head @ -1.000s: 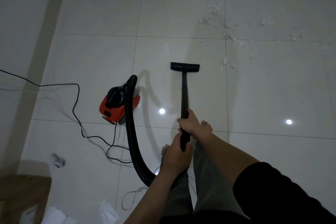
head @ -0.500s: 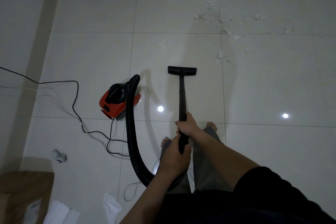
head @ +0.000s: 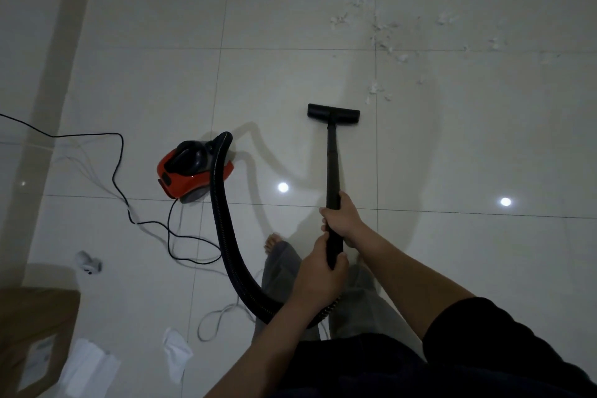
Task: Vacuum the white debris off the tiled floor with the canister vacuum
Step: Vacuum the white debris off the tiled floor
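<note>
A red and black canister vacuum sits on the white tiled floor at centre left. Its black ribbed hose curves down and round to a black wand. Both hands grip the wand: my right hand higher up, my left hand below it at the hose end. The flat black nozzle head rests on the floor. White debris lies scattered ahead and to the right of the nozzle, the nearest bits just beyond its right end.
A black power cord snakes over the floor left of the vacuum. A cardboard box, white paper scraps and a small white object lie at the lower left. My bare feet stand under the wand.
The nozzle has shifted right across the floor, closer to the nearest debris. The view has tilted down a little. Both hands keep their grip on the wand.
</note>
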The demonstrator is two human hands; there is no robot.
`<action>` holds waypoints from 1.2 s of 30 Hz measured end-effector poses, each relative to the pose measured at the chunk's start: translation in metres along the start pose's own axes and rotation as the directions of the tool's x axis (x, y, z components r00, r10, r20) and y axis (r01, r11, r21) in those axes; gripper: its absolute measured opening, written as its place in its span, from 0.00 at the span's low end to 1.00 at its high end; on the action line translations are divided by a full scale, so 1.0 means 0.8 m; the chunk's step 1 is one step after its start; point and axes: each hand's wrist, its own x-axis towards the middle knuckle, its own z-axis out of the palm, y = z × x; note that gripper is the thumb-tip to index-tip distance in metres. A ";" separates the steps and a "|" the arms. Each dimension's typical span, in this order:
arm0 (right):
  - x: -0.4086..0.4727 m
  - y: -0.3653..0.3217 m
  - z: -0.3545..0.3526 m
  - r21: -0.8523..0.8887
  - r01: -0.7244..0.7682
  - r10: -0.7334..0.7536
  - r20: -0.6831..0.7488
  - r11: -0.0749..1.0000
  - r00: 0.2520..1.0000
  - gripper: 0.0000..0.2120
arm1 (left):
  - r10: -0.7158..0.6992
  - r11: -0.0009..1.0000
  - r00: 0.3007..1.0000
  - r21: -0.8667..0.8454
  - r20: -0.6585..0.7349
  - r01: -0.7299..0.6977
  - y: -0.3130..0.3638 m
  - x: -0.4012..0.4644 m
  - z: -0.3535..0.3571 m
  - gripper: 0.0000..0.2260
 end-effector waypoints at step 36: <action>0.099 -0.061 -0.178 -0.120 0.032 -0.023 0.076 0.992 0.997 0.35 | -0.097 0.994 0.995 -0.044 -0.015 0.096 0.124 0.116 0.136 0.22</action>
